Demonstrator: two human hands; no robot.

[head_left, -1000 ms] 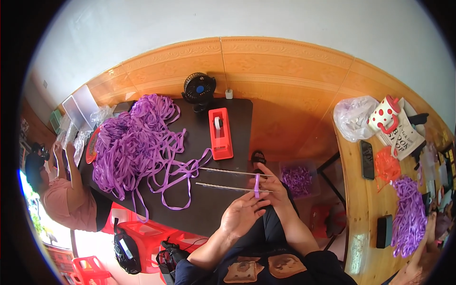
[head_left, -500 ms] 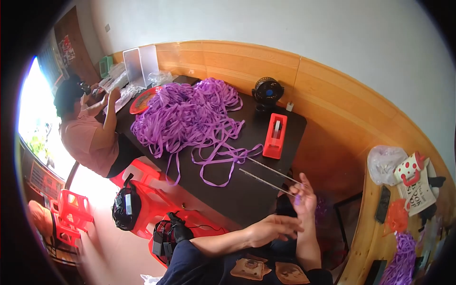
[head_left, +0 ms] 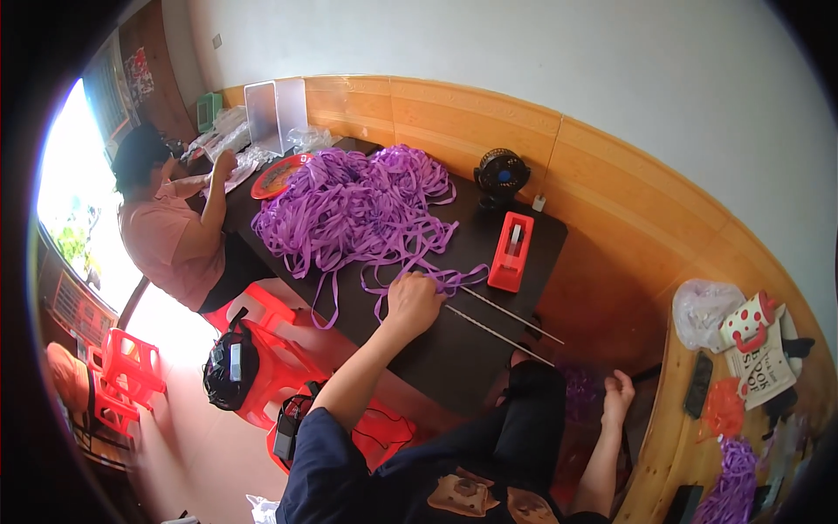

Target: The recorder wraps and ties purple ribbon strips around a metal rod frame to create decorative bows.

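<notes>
A large tangled heap of purple ribbon (head_left: 349, 205) covers the middle of the dark table. Two thin, light-coloured rods (head_left: 511, 314) lie side by side and stick out past the table's right-hand edge. Over their far ends, my left hand (head_left: 415, 303) is closed at the loose loops of ribbon; its fingertips are partly hidden from above. My right hand (head_left: 619, 397) is off the table at the lower right, fingers raised and parted, with nothing visible in it. Below the table, more purple ribbon (head_left: 583, 393) shows near my right hand.
A red tape dispenser (head_left: 511, 251) and a black fan (head_left: 502, 177) stand on the table (head_left: 410, 367). Left, a person (head_left: 179, 227) in pink works beside a red plate (head_left: 281, 177). Red stools (head_left: 279, 367) are near my left. A wooden bench (head_left: 668, 437) at right holds bags and ribbon.
My left hand has moved from near my right hand, out to the ribbon at the rods' far ends. My right hand has left the rods' near ends and dropped to the lower right.
</notes>
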